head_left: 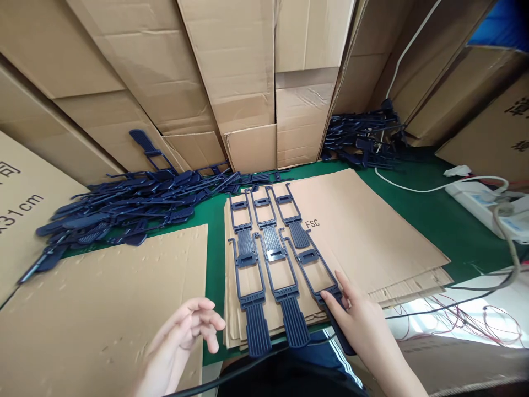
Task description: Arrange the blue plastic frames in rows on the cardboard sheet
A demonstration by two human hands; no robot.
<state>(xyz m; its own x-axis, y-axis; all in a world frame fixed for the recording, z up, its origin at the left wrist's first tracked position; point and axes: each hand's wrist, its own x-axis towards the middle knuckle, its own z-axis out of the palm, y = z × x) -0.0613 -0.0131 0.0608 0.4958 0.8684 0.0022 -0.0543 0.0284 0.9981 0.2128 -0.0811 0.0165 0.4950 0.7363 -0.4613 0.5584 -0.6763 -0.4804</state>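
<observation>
Several dark blue plastic handle pieces (268, 259) lie in two rows on a stack of brown cardboard sheets (372, 237). My right hand (359, 317) rests on the near end of the rightmost piece (318, 275), fingers pressing on it. My left hand (188, 331) hovers open above the near edge of another cardboard sheet (103, 309), fingers loosely curled, holding nothing.
A big heap of the same blue pieces (124, 207) lies at the left on the green table (433, 220); a smaller heap (363, 138) sits at the back right. Cardboard boxes (231, 71) wall the back. A white power strip (483, 201) and cables lie at the right.
</observation>
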